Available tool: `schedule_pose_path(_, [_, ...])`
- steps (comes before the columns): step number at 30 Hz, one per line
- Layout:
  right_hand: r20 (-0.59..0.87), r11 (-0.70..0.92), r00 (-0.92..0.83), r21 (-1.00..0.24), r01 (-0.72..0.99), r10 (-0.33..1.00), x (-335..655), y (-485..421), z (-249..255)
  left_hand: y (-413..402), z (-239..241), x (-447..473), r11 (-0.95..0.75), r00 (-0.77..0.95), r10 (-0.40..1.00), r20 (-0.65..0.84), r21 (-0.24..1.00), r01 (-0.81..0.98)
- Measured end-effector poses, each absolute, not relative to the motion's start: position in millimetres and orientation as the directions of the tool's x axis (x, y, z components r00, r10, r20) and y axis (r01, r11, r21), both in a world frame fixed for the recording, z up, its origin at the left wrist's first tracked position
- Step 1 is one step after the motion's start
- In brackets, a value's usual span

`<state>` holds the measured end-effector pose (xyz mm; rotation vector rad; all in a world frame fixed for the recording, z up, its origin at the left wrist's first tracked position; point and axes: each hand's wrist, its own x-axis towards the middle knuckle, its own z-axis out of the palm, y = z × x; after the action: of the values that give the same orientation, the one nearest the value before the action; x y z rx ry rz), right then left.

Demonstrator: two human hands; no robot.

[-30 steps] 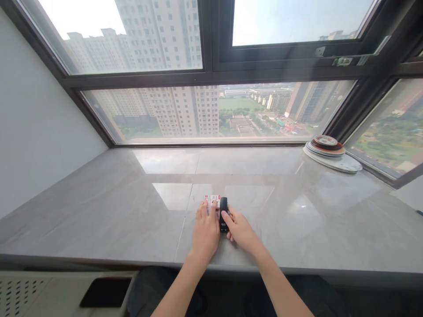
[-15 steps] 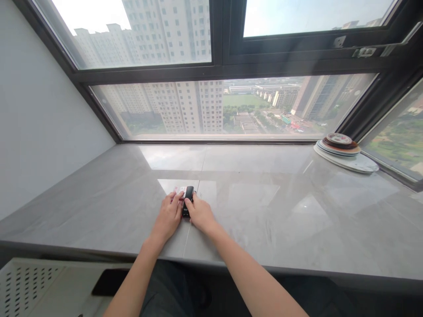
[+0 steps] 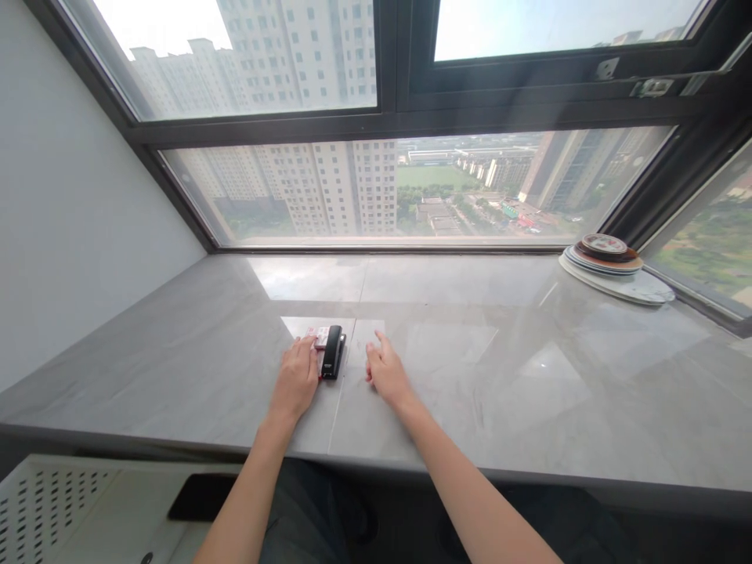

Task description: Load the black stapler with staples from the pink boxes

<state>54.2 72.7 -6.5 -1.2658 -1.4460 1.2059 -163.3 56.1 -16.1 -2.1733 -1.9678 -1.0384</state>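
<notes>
while the left hand (image 3: 297, 381) lies flat and palm down on the grey stone sill (image 3: 499, 376), its fingertips press the near edge of a small red-and-white printed card (image 3: 320, 337); it grips nothing. a black stapler (image 3: 333, 352) lies just right of those fingertips, its far end over the card's right edge. the right hand (image 3: 385, 374) rests to the stapler's right, apart from it, unclenched, fingers loosely spread and index finger stretched forward, holding nothing. a stack of plates (image 3: 611, 266) sits well off to that hand's far right.
</notes>
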Motion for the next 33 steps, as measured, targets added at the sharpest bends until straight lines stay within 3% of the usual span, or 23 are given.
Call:
schedule_pose_path(4, [0.186, 0.183, -0.029, -0.903, 0.389, 0.982, 147.6, 48.8, -12.8, 55.7, -18.3, -164.2, -0.154, -0.088, 0.875, 0.477, 0.445, 0.882])
schedule_pose_path(7, [0.276, 0.262, -0.078, -0.728, 0.634, 0.958, 211.2, 22.1, -16.2, 57.2, -20.5, -166.0, -0.186, -0.085, 0.873, 0.480, 0.488, 0.853])
schedule_pose_path(12, [0.200, 0.283, -0.224, -0.344, 0.895, 0.954, 243.4, -15.1, -26.1, 58.1, -19.2, -169.1, -0.186, -0.125, 0.879, 0.460, 0.571, 0.799])
schedule_pose_path(16, [0.178, 0.221, -0.190, -0.172, 0.960, 0.965, 228.3, -22.9, -32.2, 50.3, -7.3, -167.3, -0.167, -0.167, 0.850, 0.499, 0.557, 0.814])
schedule_pose_path(21, [0.181, 0.141, -0.117, -0.129, 0.982, 0.977, 218.5, -11.7, -28.9, 22.9, 14.7, -118.1, -0.281, -0.129, 0.730, 0.672, 0.467, 0.839])
schedule_pose_path(25, [0.211, 0.132, -0.103, -0.131, 0.983, 0.972, 217.4, -2.1, -23.9, 1.0, 14.7, -40.2, -0.482, 0.294, 0.842, 0.452, 0.389, 0.785])
schedule_pose_path(26, [0.215, 0.137, -0.107, -0.132, 0.982, 0.971, 217.2, -1.2, -23.6, -1.8, 11.0, -23.3, -0.486, 0.334, 0.850, 0.406, 0.365, 0.794])
schedule_pose_path(33, [0.211, 0.155, -0.118, -0.168, 0.973, 0.970, 212.7, -2.5, -26.7, 0.1, -19.6, 13.2, -0.391, 0.328, 0.904, 0.275, 0.215, 0.895])
